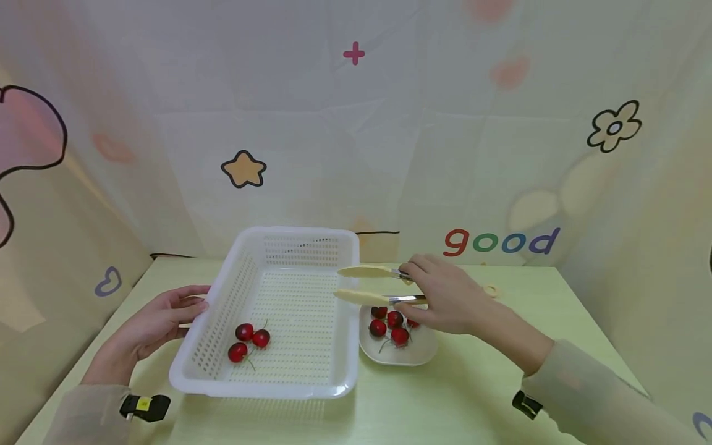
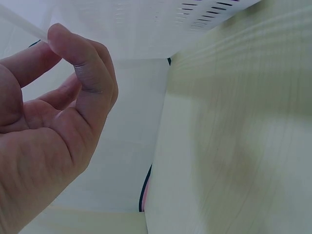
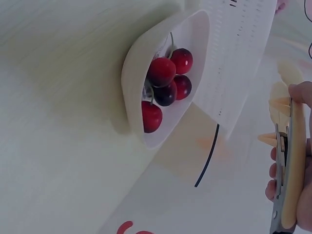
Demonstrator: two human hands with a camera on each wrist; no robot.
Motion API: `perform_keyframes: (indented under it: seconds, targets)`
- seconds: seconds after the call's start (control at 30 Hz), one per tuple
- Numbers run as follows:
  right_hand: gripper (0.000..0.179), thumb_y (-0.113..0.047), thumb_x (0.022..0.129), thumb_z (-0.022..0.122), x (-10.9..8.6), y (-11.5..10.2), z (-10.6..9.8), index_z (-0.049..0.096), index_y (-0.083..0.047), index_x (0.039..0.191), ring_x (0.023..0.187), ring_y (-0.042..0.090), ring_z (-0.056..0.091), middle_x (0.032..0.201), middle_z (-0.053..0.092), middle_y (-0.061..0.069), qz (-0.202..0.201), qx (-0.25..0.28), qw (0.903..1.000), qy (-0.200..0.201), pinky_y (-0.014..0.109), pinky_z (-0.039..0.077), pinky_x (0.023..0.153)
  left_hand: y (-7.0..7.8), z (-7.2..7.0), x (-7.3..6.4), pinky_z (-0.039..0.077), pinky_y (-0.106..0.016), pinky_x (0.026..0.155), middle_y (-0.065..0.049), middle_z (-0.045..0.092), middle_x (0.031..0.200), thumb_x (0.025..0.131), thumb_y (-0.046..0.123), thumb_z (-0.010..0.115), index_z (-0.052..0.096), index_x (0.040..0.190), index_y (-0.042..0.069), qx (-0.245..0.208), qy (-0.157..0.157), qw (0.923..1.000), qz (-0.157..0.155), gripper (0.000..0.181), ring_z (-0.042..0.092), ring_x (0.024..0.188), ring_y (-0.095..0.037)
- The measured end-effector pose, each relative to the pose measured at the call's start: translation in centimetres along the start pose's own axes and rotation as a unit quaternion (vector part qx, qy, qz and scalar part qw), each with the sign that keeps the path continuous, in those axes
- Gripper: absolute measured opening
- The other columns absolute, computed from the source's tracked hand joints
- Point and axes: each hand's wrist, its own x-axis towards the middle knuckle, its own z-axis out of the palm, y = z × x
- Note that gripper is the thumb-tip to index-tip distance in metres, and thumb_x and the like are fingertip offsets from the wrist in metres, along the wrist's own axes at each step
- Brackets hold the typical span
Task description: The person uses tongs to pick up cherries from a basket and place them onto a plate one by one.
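My left hand (image 1: pixel 161 318) grips the left rim of a white perforated plastic basket (image 1: pixel 267 389); the left wrist view shows thumb and fingers pinching that edge. Three dark red cherries (image 1: pixel 238 352) lie near the basket's front left corner. In my right hand (image 1: pixel 447 296) is a pair of tongs (image 1: pixel 361 297) with cream tips and metal arms. The tips stand apart over the basket's right side, nothing between them. Below the tongs, a small white bowl (image 1: pixel 403 358) holds several cherries (image 3: pixel 161 72), partly hidden by the right hand in the head view.
Basket and bowl stand side by side on a pale green table (image 1: pixel 445 402). Behind it hangs a light curtain (image 1: pixel 356 136) printed with a star, a flower and the word "good". More curtain closes both sides.
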Motion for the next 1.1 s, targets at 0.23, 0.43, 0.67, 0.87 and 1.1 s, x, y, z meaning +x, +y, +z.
perform_keyframes:
  seconds: [0.23, 0.43, 0.67, 0.87, 1.1]
  targets:
    - [0.052, -0.046, 0.092, 0.070, 2.0, -1.2, 0.2, 0.064, -0.004, 0.122, 0.102, 0.022, 0.057, 0.112, 0.062, 0.004, -0.037, -0.018, 0.9989, -0.021, 0.037, 0.053, 0.087, 0.0, 0.0, 0.1, 0.059, -0.044, 0.087, -0.010, 0.064, 0.126, 0.108, 0.016, 0.055, 0.021, 0.156, -0.011, 0.001, -0.002, 1.0000, -0.001, 0.065, 0.070, 0.104, -0.023]
    - [0.053, -0.047, 0.094, 0.066, 3.7, -2.6, 0.5, 0.063, -0.004, 0.124, 0.100, 0.022, 0.055, 0.114, 0.061, 0.005, -0.077, -0.048, 0.9951, -0.040, 0.036, 0.053, 0.084, 0.2, 0.0, 0.1, 0.059, -0.045, 0.087, -0.014, 0.062, 0.128, 0.108, 0.017, 0.055, 0.022, 0.156, -0.010, 0.009, 0.001, 0.9999, -0.005, 0.065, 0.070, 0.105, -0.024]
    - [0.054, -0.051, 0.096, 0.062, 5.7, -4.4, 1.4, 0.061, -0.005, 0.125, 0.099, 0.021, 0.055, 0.112, 0.060, 0.004, -0.104, -0.076, 0.9900, -0.059, 0.035, 0.052, 0.079, 0.2, -0.1, 0.3, 0.058, -0.046, 0.087, -0.017, 0.062, 0.129, 0.107, 0.019, 0.058, 0.024, 0.155, -0.010, 0.028, 0.006, 0.9996, -0.009, 0.065, 0.070, 0.105, -0.026]
    - [0.053, -0.053, 0.097, 0.060, 7.2, -6.1, 2.6, 0.063, -0.008, 0.124, 0.094, 0.018, 0.054, 0.108, 0.059, 0.001, -0.112, -0.106, 0.9850, -0.077, 0.032, 0.050, 0.071, 0.1, -0.2, 0.5, 0.059, -0.045, 0.087, -0.019, 0.061, 0.130, 0.107, 0.018, 0.057, 0.025, 0.155, -0.010, 0.033, 0.006, 0.9994, -0.006, 0.065, 0.070, 0.105, -0.027]
    - [0.052, -0.056, 0.097, 0.058, 8.2, -8.2, 3.6, 0.064, -0.010, 0.120, 0.092, 0.016, 0.052, 0.106, 0.058, -0.001, -0.108, -0.132, 0.9781, -0.119, 0.027, 0.047, 0.068, 0.0, -0.6, 0.7, 0.059, -0.045, 0.086, -0.015, 0.063, 0.128, 0.107, 0.018, 0.057, 0.025, 0.155, -0.011, 0.031, 0.001, 0.9995, 0.000, 0.064, 0.070, 0.104, -0.025]
